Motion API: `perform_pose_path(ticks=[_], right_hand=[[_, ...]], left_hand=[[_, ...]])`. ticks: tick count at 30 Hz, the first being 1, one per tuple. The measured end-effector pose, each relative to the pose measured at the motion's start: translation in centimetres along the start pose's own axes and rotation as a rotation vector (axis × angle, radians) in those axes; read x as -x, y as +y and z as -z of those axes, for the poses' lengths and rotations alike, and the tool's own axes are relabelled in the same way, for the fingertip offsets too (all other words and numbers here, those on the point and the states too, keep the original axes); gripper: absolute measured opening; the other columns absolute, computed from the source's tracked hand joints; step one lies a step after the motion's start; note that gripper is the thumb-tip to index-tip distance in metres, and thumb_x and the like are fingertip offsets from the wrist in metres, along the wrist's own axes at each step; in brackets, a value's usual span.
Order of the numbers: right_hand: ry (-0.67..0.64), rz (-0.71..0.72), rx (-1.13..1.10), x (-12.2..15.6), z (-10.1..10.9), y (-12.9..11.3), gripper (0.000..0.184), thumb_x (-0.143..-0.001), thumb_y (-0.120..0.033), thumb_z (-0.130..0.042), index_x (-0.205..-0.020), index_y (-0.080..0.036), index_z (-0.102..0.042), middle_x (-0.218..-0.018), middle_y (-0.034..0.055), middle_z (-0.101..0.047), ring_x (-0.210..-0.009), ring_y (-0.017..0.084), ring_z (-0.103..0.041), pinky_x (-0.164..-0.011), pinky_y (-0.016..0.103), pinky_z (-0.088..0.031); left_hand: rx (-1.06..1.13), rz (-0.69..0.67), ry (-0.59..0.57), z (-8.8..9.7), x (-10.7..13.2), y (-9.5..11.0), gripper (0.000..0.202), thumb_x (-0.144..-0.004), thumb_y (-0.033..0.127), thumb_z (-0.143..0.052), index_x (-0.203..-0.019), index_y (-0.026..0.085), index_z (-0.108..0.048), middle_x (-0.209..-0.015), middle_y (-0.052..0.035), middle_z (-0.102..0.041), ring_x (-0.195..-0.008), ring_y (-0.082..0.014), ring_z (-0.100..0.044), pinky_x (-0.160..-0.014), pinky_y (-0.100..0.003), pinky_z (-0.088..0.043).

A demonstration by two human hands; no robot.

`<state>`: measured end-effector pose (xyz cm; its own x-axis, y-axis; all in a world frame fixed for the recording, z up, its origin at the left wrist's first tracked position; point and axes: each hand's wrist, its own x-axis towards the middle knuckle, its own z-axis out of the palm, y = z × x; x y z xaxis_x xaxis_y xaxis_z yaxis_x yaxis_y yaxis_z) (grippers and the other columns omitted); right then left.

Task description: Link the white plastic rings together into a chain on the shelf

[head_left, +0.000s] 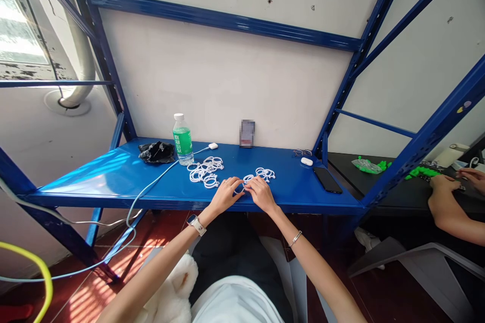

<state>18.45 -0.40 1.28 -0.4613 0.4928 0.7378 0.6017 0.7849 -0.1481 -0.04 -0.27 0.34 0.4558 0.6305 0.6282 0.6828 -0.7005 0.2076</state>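
Observation:
Both my hands meet near the front edge of the blue table, around a thin white ring. My left hand pinches the ring's left side. The fingertips of my right hand are closed on its right side. Just beyond my right hand lies a small group of white rings. A bigger, tangled pile of white rings sits to the left of my left hand. Small knobs seem to show on the rings, but their detail is too small to make out.
Behind the larger pile stands a green-labelled bottle, beside a black plastic bag. A light-blue cable crosses the table's left side. To the right lie a phone, a white earbud case and glasses. A co-worker's hands are at the far right.

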Motion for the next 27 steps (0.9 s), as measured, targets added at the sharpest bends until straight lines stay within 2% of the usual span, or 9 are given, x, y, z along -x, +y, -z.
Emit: perform_pose_path(ticks=[14,22,27], right_hand=[[0.020,-0.012,-0.064,-0.08,-0.01,0.12,0.020,-0.093,-0.017,-0.049,-0.078,-0.020,-0.063,-0.078,0.0055,-0.064,-0.083,0.021,-0.056,-0.071,0.035,-0.049],[0.039,-0.043,-0.056,0.02,0.04,-0.02,0.015,-0.092,-0.017,-0.052,-0.082,-0.020,-0.062,-0.082,0.0055,-0.066,-0.086,0.021,-0.057,-0.075,0.035,-0.049],[0.057,-0.087,-0.047,-0.14,0.50,-0.44,0.011,-0.092,-0.018,-0.052,-0.087,-0.020,-0.062,-0.085,0.0050,-0.067,-0.087,0.021,-0.058,-0.076,0.033,-0.049]], left_hand=[[0.004,0.002,0.000,-0.12,0.07,-0.01,0.028,-0.092,0.032,-0.049,-0.119,0.023,-0.053,-0.115,-0.0086,-0.060,-0.101,-0.0247,-0.058,-0.082,-0.039,-0.047],[0.031,0.037,0.034,-0.16,0.25,0.00,0.033,-0.093,0.034,-0.049,-0.123,0.023,-0.050,-0.117,-0.0090,-0.059,-0.103,-0.0244,-0.059,-0.085,-0.039,-0.048],[0.108,0.051,0.056,0.10,0.21,0.03,0.034,-0.092,0.038,-0.049,-0.122,0.022,-0.050,-0.113,-0.0088,-0.060,-0.095,-0.0213,-0.060,-0.081,-0.036,-0.050]])
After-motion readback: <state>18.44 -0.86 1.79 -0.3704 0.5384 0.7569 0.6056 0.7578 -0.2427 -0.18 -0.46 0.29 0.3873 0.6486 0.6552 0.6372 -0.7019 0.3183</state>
